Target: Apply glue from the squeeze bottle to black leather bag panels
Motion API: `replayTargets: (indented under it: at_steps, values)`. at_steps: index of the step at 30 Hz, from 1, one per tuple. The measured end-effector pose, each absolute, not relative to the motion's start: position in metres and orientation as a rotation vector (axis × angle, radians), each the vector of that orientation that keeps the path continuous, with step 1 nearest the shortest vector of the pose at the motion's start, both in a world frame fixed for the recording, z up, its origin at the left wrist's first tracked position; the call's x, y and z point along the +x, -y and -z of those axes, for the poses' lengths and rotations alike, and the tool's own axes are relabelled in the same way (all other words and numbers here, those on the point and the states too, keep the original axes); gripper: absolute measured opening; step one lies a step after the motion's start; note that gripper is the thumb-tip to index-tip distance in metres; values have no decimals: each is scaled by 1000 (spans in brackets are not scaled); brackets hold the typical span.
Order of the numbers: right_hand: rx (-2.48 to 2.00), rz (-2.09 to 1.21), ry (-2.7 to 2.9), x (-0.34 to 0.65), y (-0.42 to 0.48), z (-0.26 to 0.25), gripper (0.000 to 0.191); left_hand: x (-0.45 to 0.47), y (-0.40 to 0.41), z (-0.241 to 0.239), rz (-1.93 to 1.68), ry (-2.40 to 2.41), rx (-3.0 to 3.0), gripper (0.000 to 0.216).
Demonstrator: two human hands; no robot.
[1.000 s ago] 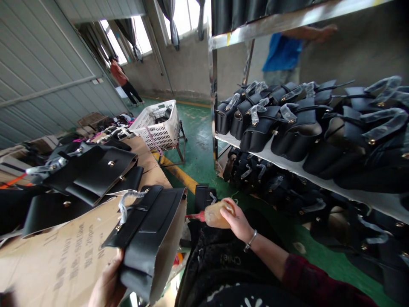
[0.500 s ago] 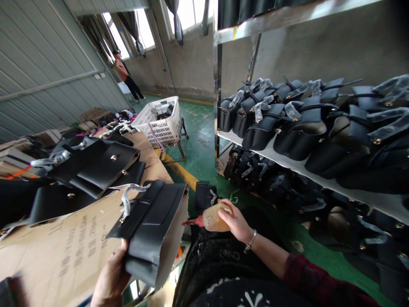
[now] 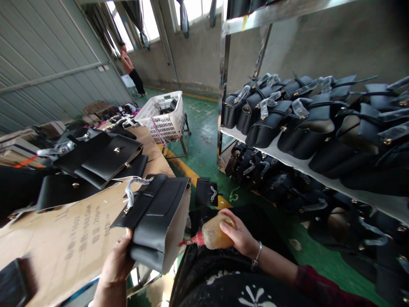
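- Left hand: fingers clamped on the lower end of a black bag, held up over the desk's near right corner, flap side up, pale raw edge facing right.
- Right hand: fingers wrapped around an amber glue bottle; red nozzle points left toward the bag's raw edge, close to it but apart.
- Judged stage: glue is about to be applied or is between passes; no glue line can be made out on the edge, so this bag is counted as unfinished.
- Desk is covered with brown cardboard; several flat black bag pieces with metal snaps are stacked along its far left, judged as work in the queue.
- One small black piece lies on the green floor just past the desk's near right corner.
- Right side: a metal rack carries rows of assembled black bags with wrapped straps on its shelf, more below near the floor; judged to be output already done, a large share.
- Beyond the desk's far end: a white plastic basket on a stand.
- Far back: corrugated wall on the left, windows with curtains, a person standing near the wall.
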State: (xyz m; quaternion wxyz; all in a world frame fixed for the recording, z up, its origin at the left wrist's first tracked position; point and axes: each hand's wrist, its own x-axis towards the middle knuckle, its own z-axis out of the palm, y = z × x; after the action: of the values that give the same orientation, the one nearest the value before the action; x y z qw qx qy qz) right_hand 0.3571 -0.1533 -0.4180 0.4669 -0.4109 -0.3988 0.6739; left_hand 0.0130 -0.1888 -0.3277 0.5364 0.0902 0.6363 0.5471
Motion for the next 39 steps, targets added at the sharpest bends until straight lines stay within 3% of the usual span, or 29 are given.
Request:
replayTargets:
  at_steps: [18, 32, 36, 39]
  values:
    - [-1156, -1370, 943, 369, 141, 435, 51, 11, 192, 338, -1257, -1482, 310, 43]
    - [-976, -1861, 711, 367, 173, 423, 58, 25, 191, 336, -1297, -1465, 295, 39]
    - [-973, -1875, 565, 366, 171, 417, 60, 24, 191, 332, -1322, -1463, 235, 23]
    - [-991, -1833, 506, 366, 167, 415, 63, 26, 186, 329, -1251, -1440, 274, 25]
